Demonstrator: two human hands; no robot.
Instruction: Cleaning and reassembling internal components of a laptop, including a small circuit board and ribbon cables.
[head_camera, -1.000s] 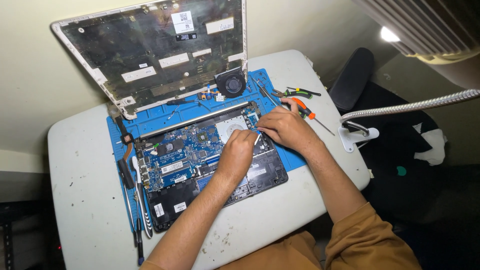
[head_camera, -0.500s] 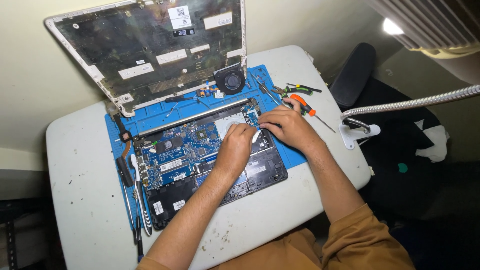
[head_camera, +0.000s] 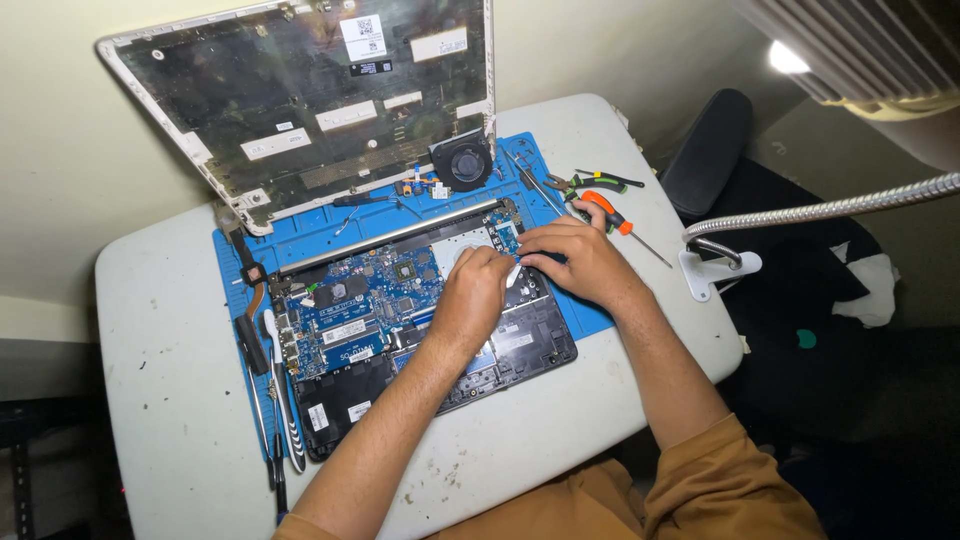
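An opened laptop (head_camera: 400, 320) lies bottom-up on a blue mat (head_camera: 590, 318), its blue board and black battery bared. Both hands work over the right part of its inside. The left hand (head_camera: 472, 296) rests palm-down on the board, fingers curled together; a small white piece (head_camera: 513, 276) shows at its fingertips, but whether it is pinched I cannot tell. The right hand (head_camera: 580, 262) lies just right of it, fingers bent and close together, tips touching the laptop near the same white piece; what it grips, if anything, is hidden.

On the far part of the mat stands the removed cover (head_camera: 310, 100), tilted up against the wall, with a round black fan (head_camera: 462, 162) just at its right corner and a few small loose parts (head_camera: 415, 187) beside it. Right of the fan, pliers (head_camera: 585, 183) and an orange-handled screwdriver (head_camera: 610, 212) lie half on the mat, half on the table, just beyond the right hand. Along the left edge of the mat lie long tools (head_camera: 270, 390), running toward the near edge.

The white table (head_camera: 160, 380) has bare room at left and along the near edge. A white lamp base (head_camera: 715, 270) sits at the right edge, its metal gooseneck (head_camera: 830, 208) running off right over a dark chair (head_camera: 710, 150).
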